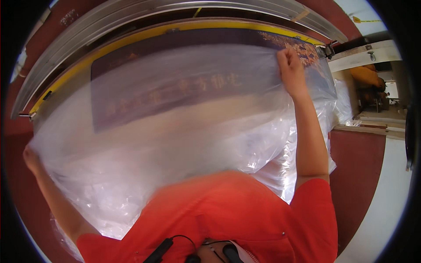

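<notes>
A large sheet of clear plastic film (184, 144) is stretched wide between my two hands. My left hand (31, 158), out at the far left, is closed on the film's edge. Farther forward on the right, my right hand (291, 70) is a fist gripping the film's far edge. Under the film lies a broad flat surface with a dark panel (131, 55) bearing printed characters and an orange floral pattern (302, 50) at its right end. The film blurs most of the panel. Crumpled folds of film hang near my body and on the right.
A yellow strip (131, 39) runs along the far edge, with a curved metal rail (144, 17) beyond it. A dark clamp-like fitting (326, 51) sits at the far right corner. Reddish-brown floor (355, 175) shows at right, beside a pale cabinet-like structure with an opening (377, 92).
</notes>
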